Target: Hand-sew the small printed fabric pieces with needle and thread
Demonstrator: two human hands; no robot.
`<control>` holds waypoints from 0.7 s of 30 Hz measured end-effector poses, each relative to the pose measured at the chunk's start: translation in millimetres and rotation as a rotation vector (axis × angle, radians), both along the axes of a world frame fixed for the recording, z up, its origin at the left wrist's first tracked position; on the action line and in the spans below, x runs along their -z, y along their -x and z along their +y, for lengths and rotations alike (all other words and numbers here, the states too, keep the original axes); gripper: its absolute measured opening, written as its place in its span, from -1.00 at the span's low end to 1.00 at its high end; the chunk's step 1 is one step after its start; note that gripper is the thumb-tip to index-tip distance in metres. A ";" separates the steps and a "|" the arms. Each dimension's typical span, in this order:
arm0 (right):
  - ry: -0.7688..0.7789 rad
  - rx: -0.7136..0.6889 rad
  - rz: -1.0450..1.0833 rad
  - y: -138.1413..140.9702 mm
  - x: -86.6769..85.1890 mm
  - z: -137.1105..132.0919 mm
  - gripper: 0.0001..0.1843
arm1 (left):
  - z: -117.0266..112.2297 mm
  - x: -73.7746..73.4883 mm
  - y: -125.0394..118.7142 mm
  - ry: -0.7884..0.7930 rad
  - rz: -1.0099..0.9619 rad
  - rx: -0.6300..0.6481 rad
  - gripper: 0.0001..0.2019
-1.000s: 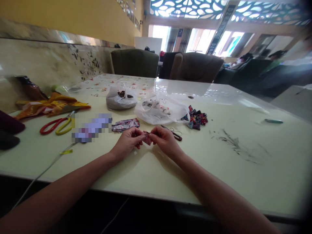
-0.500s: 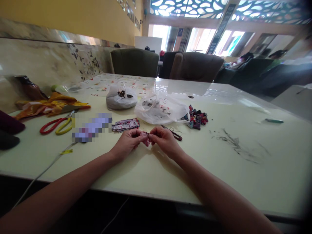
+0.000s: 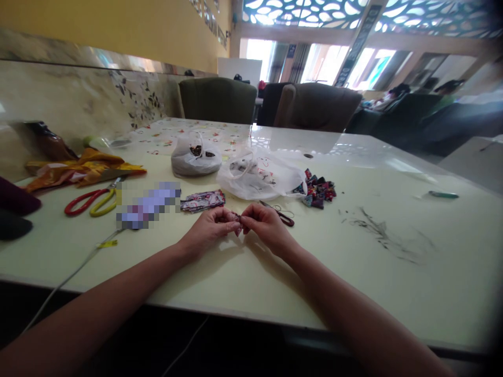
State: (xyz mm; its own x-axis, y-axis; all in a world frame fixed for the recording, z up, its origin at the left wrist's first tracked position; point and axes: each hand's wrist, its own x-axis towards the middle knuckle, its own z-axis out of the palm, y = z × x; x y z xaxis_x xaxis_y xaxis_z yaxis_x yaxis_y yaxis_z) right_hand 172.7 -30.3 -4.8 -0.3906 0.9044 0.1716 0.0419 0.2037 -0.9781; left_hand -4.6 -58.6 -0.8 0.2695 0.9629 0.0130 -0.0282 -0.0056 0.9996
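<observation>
Between my two hands is a small piece of pink patterned fabric (image 3: 238,231), mostly covered by the fingers. My left hand (image 3: 210,229) is closed on it, thumb pressed over its front. From the other side my right hand (image 3: 264,222) pinches its upper edge. Whether a needle is in the fingers cannot be made out. Just behind the left hand lies a stack of printed fabric pieces (image 3: 203,200). Beside the right hand are small dark-handled thread snips (image 3: 285,217) with a loop of thread near them.
White plastic bags (image 3: 195,159) (image 3: 259,175) stand behind the hands, with a heap of dark patterned fabric pieces (image 3: 320,189) at right. Scissors (image 3: 92,203), a blurred-out item (image 3: 148,206) with a cable, and orange cloth (image 3: 88,166) lie left. Loose threads (image 3: 377,230) and a green tool (image 3: 443,194) lie right.
The left thumb and fingers have shifted slightly right over the fabric, so less of it shows. The right hand stays nearly in place, still pinching.
</observation>
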 end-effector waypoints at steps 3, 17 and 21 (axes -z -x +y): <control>0.018 -0.008 -0.004 -0.1 -0.5 -0.4 -0.82 | 0.9 2.5 0.7 0.019 0.006 -0.029 -0.79; 0.054 -0.017 -0.023 -0.5 1.2 0.0 -0.79 | -0.1 1.9 -0.3 0.023 -0.014 -0.035 -0.74; 0.064 -0.033 -0.037 0.3 0.9 -1.6 -0.78 | 1.2 6.2 0.1 0.018 -0.011 -0.051 -0.69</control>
